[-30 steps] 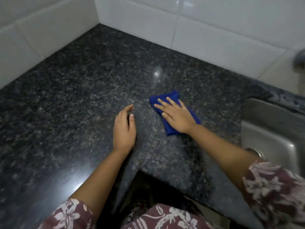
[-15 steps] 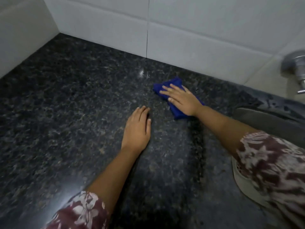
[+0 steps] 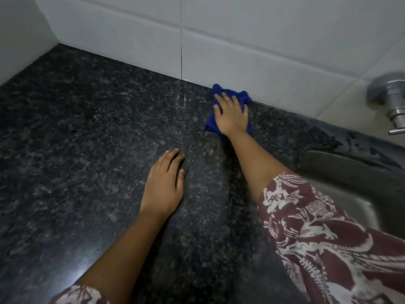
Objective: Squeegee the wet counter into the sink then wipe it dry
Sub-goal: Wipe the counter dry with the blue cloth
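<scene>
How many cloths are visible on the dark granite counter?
1: a crumpled blue cloth at the back of the dark granite counter, touching the white tiled wall, under the right hand. The patterned sleeves might hide others.

The counter is a dark speckled stone slab, bounded at the back and left by tiled wall, with the sink set into its right end. A blue cloth lies on it against the back wall, under the flat right hand. The left hand rests palm-down near the middle.
</scene>
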